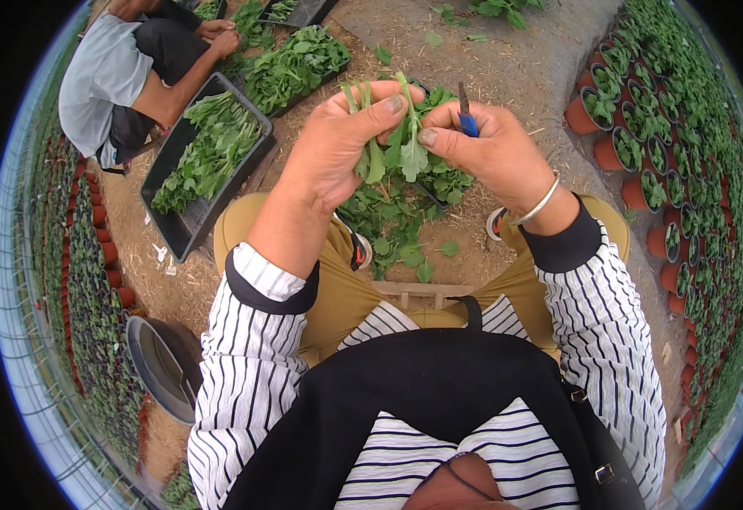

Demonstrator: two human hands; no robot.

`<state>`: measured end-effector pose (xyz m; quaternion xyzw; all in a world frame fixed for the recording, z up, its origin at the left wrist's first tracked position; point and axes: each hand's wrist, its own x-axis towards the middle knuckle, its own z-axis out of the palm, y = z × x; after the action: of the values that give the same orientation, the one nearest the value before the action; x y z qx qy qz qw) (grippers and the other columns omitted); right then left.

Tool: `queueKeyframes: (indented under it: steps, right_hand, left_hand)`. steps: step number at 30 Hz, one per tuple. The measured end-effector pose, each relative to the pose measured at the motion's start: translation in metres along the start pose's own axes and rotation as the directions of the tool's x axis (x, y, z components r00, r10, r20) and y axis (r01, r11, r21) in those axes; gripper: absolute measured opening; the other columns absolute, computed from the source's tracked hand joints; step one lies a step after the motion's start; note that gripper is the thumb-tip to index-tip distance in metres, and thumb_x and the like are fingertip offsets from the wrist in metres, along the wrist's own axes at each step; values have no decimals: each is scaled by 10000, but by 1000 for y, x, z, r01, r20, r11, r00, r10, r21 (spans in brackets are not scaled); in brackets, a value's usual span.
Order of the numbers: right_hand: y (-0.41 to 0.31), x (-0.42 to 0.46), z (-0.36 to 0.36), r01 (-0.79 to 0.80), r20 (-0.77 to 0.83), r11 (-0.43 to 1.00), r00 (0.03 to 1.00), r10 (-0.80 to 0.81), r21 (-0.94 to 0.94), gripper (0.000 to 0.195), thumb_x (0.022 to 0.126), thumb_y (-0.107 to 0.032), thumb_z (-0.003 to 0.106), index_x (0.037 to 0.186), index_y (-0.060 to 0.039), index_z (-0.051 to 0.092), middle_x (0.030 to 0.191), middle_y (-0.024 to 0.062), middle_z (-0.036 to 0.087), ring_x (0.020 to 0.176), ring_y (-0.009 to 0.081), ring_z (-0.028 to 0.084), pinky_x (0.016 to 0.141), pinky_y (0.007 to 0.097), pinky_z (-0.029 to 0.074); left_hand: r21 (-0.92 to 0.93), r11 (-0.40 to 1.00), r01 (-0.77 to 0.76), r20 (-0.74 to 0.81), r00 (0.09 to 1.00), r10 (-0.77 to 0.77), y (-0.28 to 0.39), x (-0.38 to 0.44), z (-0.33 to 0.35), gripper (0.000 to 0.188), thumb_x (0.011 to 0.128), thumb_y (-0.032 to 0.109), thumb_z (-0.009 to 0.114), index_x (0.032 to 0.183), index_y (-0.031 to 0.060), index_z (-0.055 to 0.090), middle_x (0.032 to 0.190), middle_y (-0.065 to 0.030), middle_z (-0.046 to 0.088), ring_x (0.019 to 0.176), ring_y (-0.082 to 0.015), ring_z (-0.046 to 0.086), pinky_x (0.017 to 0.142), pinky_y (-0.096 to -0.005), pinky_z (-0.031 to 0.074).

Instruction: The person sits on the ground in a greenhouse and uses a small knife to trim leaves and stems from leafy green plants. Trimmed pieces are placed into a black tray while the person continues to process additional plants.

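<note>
Several green leafy cuttings [371, 159] are held by their stems in my left hand [352, 131], cut ends pointing up and leaves hanging down. Between both hands stands one pale green stem [408, 105]; my left thumb and the thumb and finger of my right hand [473, 137] touch it. A small knife with a blue handle [468, 124] is also held in my right hand, its dark narrow blade pointing up. Below the hands, loose leaves and cuttings [394, 226] lie on the ground, and more greens partly fill a dark tray [432, 199], mostly hidden.
A black plastic crate [206, 220] of cuttings stands at the left, with another heaped crate [343, 69] behind it. A co-worker [107, 83] sits at upper left, handling greens. A dark bucket [177, 382] stands at lower left. Rows of potted plants [617, 150] line both sides.
</note>
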<state>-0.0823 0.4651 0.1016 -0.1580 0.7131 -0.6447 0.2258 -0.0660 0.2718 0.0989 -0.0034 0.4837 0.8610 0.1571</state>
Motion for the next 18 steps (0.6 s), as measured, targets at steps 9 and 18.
queueKeyframes:
  steps: [9,18]
  right_hand:
    - [7,8,-11,390,-117,686,815,-568,-614,211,888,-161,557,1067,-56,597,883,114,617,786,266,606,686,332,476]
    - [3,4,-6,295,-63,553,841,-537,-779,204,890,-203,556,1065,-122,623,877,88,618,766,309,607,640,381,489]
  left_hand:
    - [291,954,-77,-87,991,106,3,-4,1,266,816,145,686,1020,-16,634,892,-50,664,746,-67,576,642,-209,462]
    - [392,912,-119,-115,978,177,1,-5,1,282,802,126,705,1017,-42,635,881,-52,668,748,-67,601,643,-196,481]
